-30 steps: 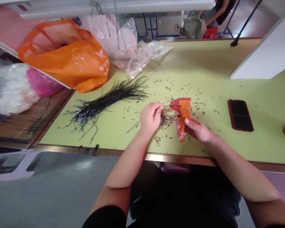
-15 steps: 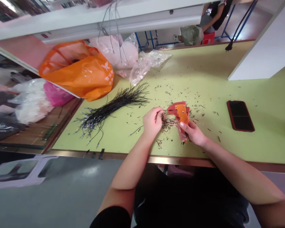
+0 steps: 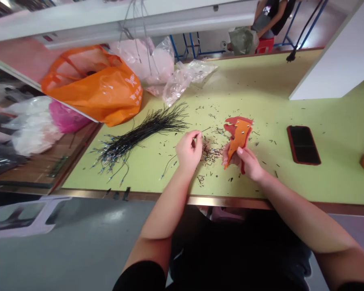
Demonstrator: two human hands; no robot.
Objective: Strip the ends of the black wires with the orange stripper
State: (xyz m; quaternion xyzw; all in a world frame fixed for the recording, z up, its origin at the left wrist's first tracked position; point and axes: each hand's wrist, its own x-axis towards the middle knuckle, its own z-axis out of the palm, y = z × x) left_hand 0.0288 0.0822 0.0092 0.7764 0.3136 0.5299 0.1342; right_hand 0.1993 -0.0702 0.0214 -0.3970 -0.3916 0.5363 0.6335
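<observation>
My left hand (image 3: 189, 149) pinches a thin black wire (image 3: 170, 163); one end pokes out past the fingertips, and the tail with a small blue tip trails down to the left. My right hand (image 3: 245, 161) is wrapped round the handles of an orange and red wire stripper (image 3: 240, 135). The tool's jaws are apart and face left, away from the wire end. Between the hands lies a heap of cut wire scraps (image 3: 211, 152). Left of my left hand rests a bundle of black wires (image 3: 139, 131), many with blue tips.
A phone (image 3: 304, 144) lies on the green table (image 3: 330, 178) at the right. Behind the bundle stand an orange bag (image 3: 109, 95) and clear plastic bags (image 3: 188, 79). A white panel (image 3: 324, 68) rises at the back right. Another person (image 3: 273, 20) sits beyond the table.
The wire has come out of the stripper's jaws. My right hand has tilted the tool upward and moved it right, and its handles have spread. My left hand has shifted slightly left.
</observation>
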